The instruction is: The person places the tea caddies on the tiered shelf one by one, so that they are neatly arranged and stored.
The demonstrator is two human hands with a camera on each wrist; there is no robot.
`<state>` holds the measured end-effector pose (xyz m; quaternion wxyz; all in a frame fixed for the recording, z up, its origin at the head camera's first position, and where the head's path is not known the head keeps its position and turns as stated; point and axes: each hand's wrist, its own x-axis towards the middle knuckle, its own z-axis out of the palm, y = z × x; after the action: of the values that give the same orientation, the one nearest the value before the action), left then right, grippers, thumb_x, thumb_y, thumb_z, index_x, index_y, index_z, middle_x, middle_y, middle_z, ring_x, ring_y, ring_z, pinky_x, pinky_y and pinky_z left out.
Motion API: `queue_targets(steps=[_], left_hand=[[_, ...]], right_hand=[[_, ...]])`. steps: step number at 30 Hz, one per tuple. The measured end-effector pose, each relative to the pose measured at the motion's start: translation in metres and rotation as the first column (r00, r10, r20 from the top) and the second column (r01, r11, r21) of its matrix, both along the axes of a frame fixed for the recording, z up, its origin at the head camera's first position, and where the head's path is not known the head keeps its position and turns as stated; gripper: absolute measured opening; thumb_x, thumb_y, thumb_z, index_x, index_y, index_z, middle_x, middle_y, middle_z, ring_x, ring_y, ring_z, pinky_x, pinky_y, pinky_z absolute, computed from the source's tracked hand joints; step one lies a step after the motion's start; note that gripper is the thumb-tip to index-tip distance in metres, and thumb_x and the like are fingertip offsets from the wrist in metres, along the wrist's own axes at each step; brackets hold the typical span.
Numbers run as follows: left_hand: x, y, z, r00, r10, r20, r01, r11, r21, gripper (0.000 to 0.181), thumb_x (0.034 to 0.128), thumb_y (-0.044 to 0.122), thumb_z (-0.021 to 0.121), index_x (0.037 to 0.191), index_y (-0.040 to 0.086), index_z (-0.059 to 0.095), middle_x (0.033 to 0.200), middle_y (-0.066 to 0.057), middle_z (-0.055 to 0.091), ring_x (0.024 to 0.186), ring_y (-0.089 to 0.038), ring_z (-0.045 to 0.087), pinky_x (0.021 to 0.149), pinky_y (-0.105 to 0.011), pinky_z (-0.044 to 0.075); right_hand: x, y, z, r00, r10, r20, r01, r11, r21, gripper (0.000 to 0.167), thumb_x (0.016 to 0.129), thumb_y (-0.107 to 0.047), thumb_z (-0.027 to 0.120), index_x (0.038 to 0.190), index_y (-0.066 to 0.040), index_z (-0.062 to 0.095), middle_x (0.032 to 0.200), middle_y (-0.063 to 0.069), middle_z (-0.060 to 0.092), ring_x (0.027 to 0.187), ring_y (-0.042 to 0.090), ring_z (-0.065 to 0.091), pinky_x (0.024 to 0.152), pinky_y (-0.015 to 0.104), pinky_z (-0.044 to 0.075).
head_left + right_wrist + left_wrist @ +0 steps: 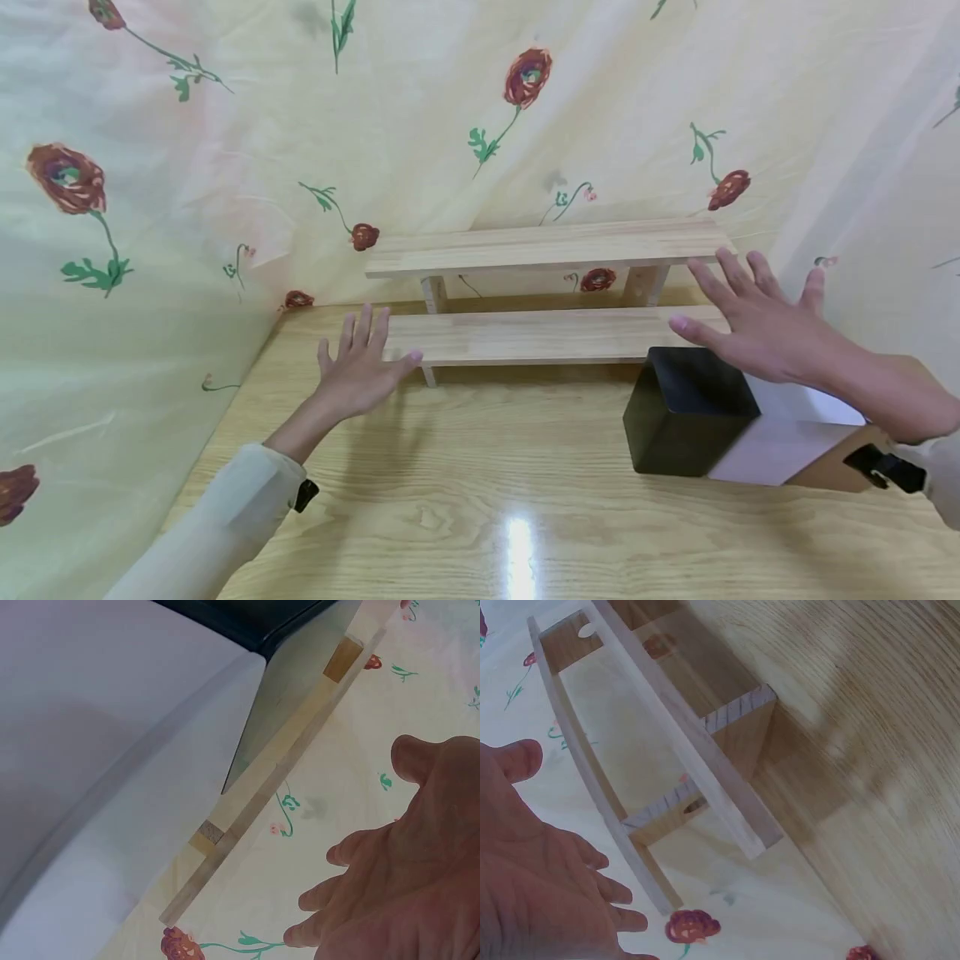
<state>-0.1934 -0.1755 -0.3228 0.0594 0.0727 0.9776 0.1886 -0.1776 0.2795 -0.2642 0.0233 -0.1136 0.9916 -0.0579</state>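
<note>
A two-tier wooden shelf (525,333) with pale planks stands against the back. My left hand (360,375) is held in the air by the shelf's left end, fingers spread, holding nothing. On the right, my right hand (772,325) hovers palm down with spread fingers over a black open-topped box (675,437) and the shelf's right end. Beside the black box stand a white box (772,446) and a brown box (828,467), partly hidden by my right arm. In the left wrist view the shelf's end (735,802) lies apart from the fingers.
A flower-printed cloth (420,125) hangs behind the shelf and along both sides. Everything stands on a light wood-grain surface (450,500), which shows a bright reflection at the front. Dark bands (306,495) sit at both wrists.
</note>
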Motion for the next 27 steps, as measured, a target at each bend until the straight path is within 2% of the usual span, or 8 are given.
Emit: queue_targets(steps=[6,9,11,17,22,27], left_hand=[[-0.004,-0.007,-0.01,1.0,0.0,-0.017,0.001,0.997,0.073,0.09,0.0928,0.066,0.039,0.155,0.02,-0.008,0.158,-0.007,-0.022,0.143,-0.033,-0.022,0.101,-0.068,-0.016],[-0.009,-0.012,-0.018,0.999,0.01,-0.037,-0.006,0.993,0.12,0.092,0.0909,0.067,0.042,0.156,0.022,-0.003,0.159,-0.009,-0.017,0.144,-0.036,-0.017,0.101,-0.068,-0.012],[-0.013,-0.017,-0.023,0.998,0.019,-0.061,-0.009,0.988,0.152,0.093,0.0902,0.067,0.044,0.156,0.018,0.001,0.16,-0.012,-0.013,0.144,-0.039,-0.011,0.101,-0.068,-0.009],[-0.026,-0.032,-0.036,0.988,0.089,-0.126,-0.062,0.976,0.209,0.097,0.0878,0.064,0.054,0.154,0.005,0.013,0.159,-0.018,0.003,0.141,-0.043,0.002,0.101,-0.066,0.001],[-0.031,-0.044,-0.046,0.974,0.166,-0.152,-0.128,0.963,0.236,0.095,0.0861,0.059,0.061,0.153,0.006,0.018,0.157,-0.02,0.012,0.14,-0.043,0.008,0.099,-0.066,0.006],[-0.033,-0.053,-0.054,0.967,0.209,-0.149,-0.164,0.95,0.268,0.097,0.0848,0.057,0.065,0.153,0.006,0.019,0.156,-0.021,0.014,0.139,-0.044,0.008,0.097,-0.066,0.005]], right_hand=[[0.005,-0.004,-0.003,0.999,0.028,-0.032,-0.027,0.999,0.042,0.086,0.095,-0.064,0.036,0.156,-0.014,0.002,0.157,0.022,-0.013,0.141,0.046,-0.012,0.09,0.068,-0.03],[0.008,-0.006,-0.006,0.997,0.038,-0.068,-0.034,0.998,0.059,0.086,0.094,-0.065,0.038,0.156,-0.014,0.007,0.158,0.023,-0.007,0.143,0.045,-0.003,0.093,0.069,-0.026],[0.01,-0.007,-0.007,0.995,0.042,-0.088,-0.036,0.997,0.061,0.087,0.093,-0.065,0.04,0.156,-0.013,0.009,0.158,0.023,-0.003,0.143,0.045,0.002,0.095,0.07,-0.023],[0.012,-0.006,-0.01,0.993,0.048,-0.108,-0.043,0.998,0.044,0.087,0.092,-0.065,0.044,0.156,-0.015,0.012,0.158,0.025,0.007,0.141,0.048,0.006,0.098,0.07,-0.02],[0.014,-0.005,-0.011,0.995,0.065,-0.077,-0.062,0.997,0.04,0.09,0.09,-0.065,0.047,0.156,-0.018,0.009,0.158,0.024,0.009,0.14,0.049,0.005,0.098,0.07,-0.017],[0.019,-0.006,-0.011,0.993,0.1,-0.068,-0.099,0.995,0.022,0.09,0.089,-0.064,0.052,0.156,-0.02,0.012,0.157,0.022,0.014,0.14,0.047,0.009,0.099,0.072,-0.011]])
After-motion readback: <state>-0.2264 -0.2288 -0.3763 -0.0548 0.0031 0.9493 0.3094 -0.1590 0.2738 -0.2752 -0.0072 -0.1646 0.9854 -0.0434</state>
